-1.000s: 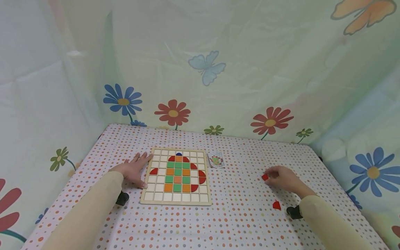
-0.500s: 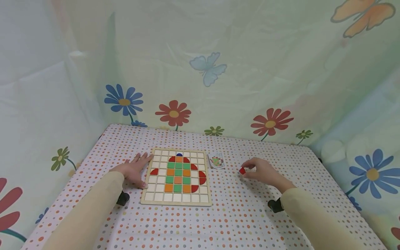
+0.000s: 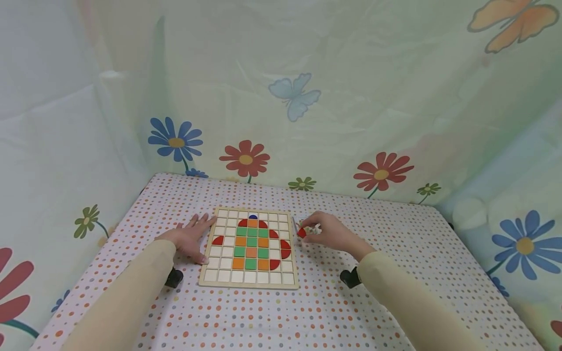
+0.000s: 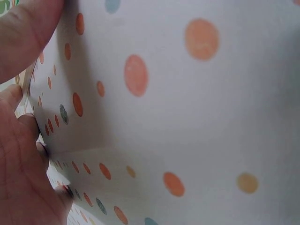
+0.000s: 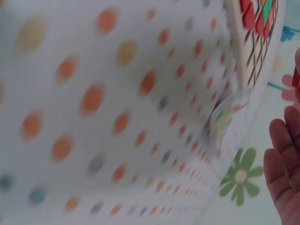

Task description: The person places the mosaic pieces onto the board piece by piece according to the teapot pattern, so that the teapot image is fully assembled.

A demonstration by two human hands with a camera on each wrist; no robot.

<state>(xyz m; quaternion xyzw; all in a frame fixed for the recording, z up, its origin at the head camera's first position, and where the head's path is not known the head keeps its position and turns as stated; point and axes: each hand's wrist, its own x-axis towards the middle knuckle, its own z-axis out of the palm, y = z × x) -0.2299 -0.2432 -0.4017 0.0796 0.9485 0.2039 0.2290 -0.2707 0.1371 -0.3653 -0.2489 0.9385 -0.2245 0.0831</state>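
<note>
A wooden grid board (image 3: 249,285) lies on the table, filled with white squares and a pattern of green, orange, red and blue tiles. At its left edge my left hand (image 3: 189,240) rests with fingers spread, fingertips and thumb touching the frame. My right hand (image 3: 327,233) pinches a small red tile (image 3: 301,232) between thumb and fingertips, just off the board's right edge. Under that hand lies a small pattern card, partly hidden in the head view; the right wrist view shows the card (image 5: 222,121) beside the board's frame.
A dotted cloth (image 3: 246,317) covers the table. Printed curtains (image 3: 333,122) with flowers and butterflies stand behind and at both sides. Black wrist cameras sit on both sleeves, the right camera (image 3: 350,278) close over the cloth.
My right hand has carried the red tile leftward across the table to the board's right side, over the card. Another red tile on the cloth is now hidden by the right sleeve. The left hand stays put.
</note>
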